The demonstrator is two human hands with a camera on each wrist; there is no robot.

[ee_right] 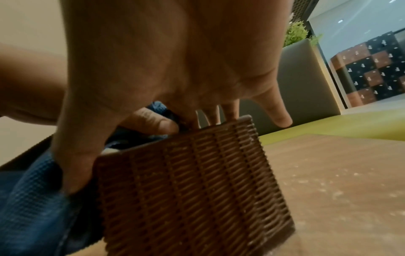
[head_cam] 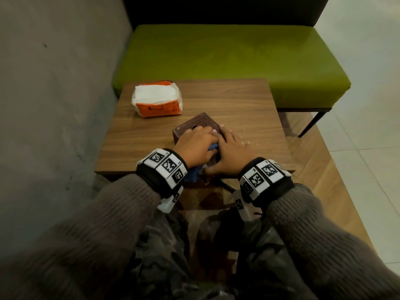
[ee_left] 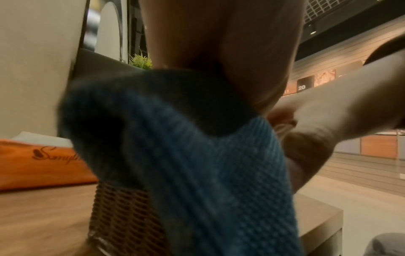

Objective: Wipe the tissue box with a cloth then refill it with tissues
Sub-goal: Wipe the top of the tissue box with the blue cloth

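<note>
A brown woven tissue box (head_cam: 201, 123) stands on the wooden table (head_cam: 238, 100), near its front edge. My left hand (head_cam: 194, 146) lies on the box's top and holds a blue cloth (head_cam: 191, 175) against it; the cloth hangs down the near side. In the left wrist view the blue cloth (ee_left: 208, 173) drapes from the left hand (ee_left: 219, 43) over the tissue box (ee_left: 122, 216). My right hand (head_cam: 233, 150) grips the box from the right. The right wrist view shows the right hand (ee_right: 175, 60) with fingers over the top edge of the tissue box (ee_right: 197, 181) and thumb down its near corner.
An opened orange pack of white tissues (head_cam: 157, 99) lies at the table's back left. A green bench (head_cam: 227, 53) stands behind the table and a grey wall (head_cam: 54, 83) runs along the left. Pale crumbs (head_cam: 249, 144) dot the table right of the box.
</note>
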